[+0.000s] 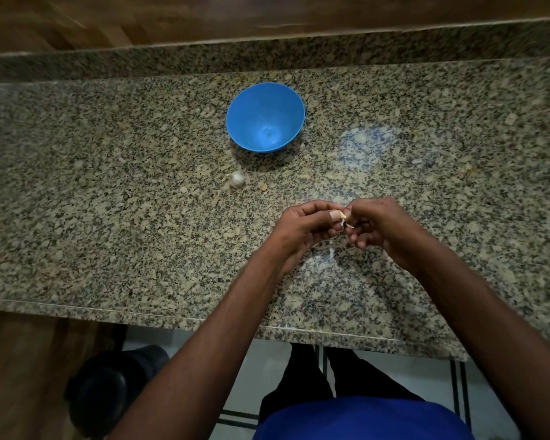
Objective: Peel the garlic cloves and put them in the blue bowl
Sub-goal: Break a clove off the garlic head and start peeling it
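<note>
Both hands meet above the granite counter (108, 192), near its front edge and right of centre. Left hand (302, 230) has fingers curled in, thumb and fingertips pinching a small garlic clove (344, 217) at its left side. Right hand (378, 223) also curled, fingertips pinching the same clove from the right; the clove sits between the two thumbs, mostly hidden, only a pale bit with a scrap of white skin showing. Cannot tell how much of it is peeled. Blue bowl (265, 117) stands upright farther back on the counter, well apart from the hands, nothing visible inside it. A garlic bulb (237, 180) lies on the counter just in front of the bowl, slightly left, apart from it and from the hands. A small pale piece (262, 186) lies just right of the bulb, too small to identify. Wooden surface (204, 17) behind the counter's raised back edge. Below the counter edge: tiled floor (267, 360), dark object (108, 382) at lower left, blurred.
</note>
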Tool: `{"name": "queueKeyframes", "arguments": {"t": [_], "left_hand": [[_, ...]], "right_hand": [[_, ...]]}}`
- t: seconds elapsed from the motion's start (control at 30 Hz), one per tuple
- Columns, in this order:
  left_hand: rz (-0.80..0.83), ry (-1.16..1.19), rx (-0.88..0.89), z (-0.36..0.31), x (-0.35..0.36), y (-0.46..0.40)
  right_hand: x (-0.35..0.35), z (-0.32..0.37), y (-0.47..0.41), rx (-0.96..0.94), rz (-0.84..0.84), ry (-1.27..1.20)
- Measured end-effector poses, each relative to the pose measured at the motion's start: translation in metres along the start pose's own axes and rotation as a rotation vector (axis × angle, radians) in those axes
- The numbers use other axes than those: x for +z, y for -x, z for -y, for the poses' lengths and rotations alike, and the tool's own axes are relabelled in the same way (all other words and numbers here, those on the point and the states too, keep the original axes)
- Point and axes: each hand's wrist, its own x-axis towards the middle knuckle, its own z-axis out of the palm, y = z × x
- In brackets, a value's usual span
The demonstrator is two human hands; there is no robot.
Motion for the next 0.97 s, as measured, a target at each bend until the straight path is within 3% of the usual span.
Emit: {"name": "queueKeyframes", "arguments": {"t": [0.2,0.47,0.7,0.97], "left_hand": [[-0.019,0.019,0.025,0.001,-0.003,0.001],[-0.039,-0.227,0.166,-0.002,-0.009,0.0],[-0.042,-0.276,0.218,-0.005,-0.005,0.004],[-0.105,-0.33,0.284,-0.002,0.003,0.005]], "right_hand": [[-0.001,-0.002,0.009,-0.118,-0.012,0.051],[-0.001,0.005,0.011,-0.167,-0.076,0.193],[-0.003,0.004,0.011,-0.113,-0.096,0.07],[0.005,0.0,0.003,0.059,-0.129,-0.237]]}}
